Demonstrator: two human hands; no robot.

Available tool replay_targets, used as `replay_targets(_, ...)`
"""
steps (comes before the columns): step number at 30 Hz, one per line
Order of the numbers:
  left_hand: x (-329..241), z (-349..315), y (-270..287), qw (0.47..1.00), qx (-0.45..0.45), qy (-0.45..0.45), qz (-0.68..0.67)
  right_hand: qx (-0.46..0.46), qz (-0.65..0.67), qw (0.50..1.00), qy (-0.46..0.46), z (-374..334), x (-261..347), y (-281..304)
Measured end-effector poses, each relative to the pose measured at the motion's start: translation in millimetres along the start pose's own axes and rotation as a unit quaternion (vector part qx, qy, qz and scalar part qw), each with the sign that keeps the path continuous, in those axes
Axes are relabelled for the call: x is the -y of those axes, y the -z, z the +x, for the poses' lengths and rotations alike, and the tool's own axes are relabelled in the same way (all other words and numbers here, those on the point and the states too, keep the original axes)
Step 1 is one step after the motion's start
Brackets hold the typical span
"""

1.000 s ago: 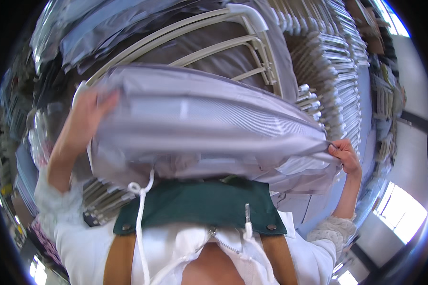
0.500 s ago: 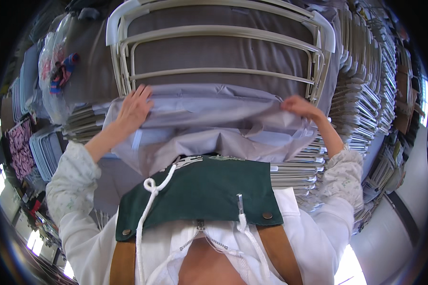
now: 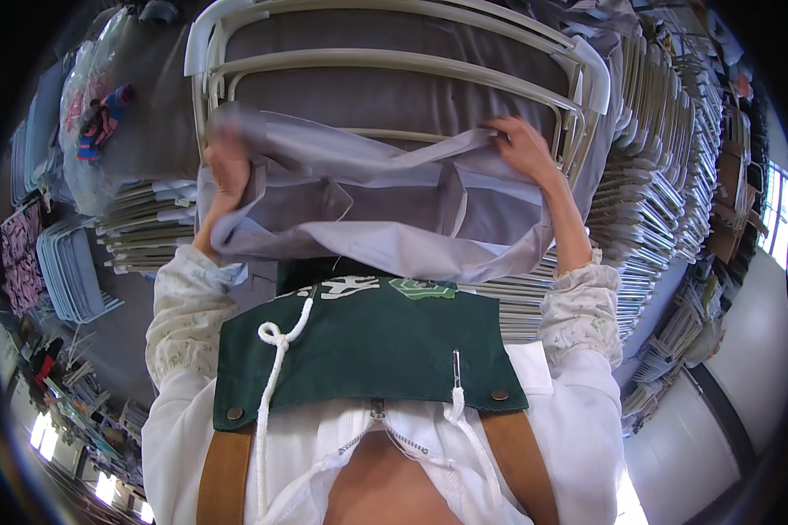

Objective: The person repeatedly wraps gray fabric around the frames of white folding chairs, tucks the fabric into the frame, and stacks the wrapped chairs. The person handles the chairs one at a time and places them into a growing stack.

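A grey-lilac fabric cover lies across in front of me, its long mouth gaping upward and seams showing inside. At its right end the fingers of my right hand are closed on the raised far edge. My left hand is at the cover's left end, against the cloth; its fingertips are blurred, so their grip does not show. Just beyond the cover lies a beige tubular metal frame with white corner pieces. The cover's far edge overlaps the frame's nearest bar.
Beneath the frame is a grey-brown cloth surface. Stacked metal frames rise on the right, and more lie at the left. A clear plastic bag with a red-and-blue cloth item sits at the far left.
The cover, which lay crumpled and flatter, now has its mouth spread apart. My right hand has moved up and left with its far edge; my left hand has shifted left.
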State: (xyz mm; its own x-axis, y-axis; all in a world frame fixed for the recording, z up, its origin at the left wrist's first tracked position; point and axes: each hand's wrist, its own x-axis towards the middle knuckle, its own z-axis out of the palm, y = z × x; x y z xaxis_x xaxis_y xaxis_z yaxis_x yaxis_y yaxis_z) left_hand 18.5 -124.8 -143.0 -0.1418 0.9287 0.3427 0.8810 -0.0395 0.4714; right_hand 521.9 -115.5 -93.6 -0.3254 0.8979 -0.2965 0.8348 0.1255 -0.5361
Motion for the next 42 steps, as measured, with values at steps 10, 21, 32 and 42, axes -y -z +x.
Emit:
replay_targets(10, -35.2, 7.3, 27.0, 0.992, -0.043, 0.069, -0.098, 0.364, 0.262, 0.889, 0.094, 74.6, 113.2, -4.9)
replay_targets(21, -42.4, 15.0, 11.7, 0.997, 0.050, -0.058, 0.014, 0.008, 0.051, 0.999, -0.010, 69.1, 108.9, -21.1)
replay_targets(32, -144.9, 43.7, 50.0, 0.927, 0.087, -0.299, -0.209, 0.185, 0.289, 0.935, -0.087, 84.1, 74.4, -6.4)
replay_targets(42, -168.3, -58.2, 26.2, 0.758, 0.597, -0.128, -0.231, 0.105, 0.026, 0.994, -0.028, 87.9, 63.8, -73.2)
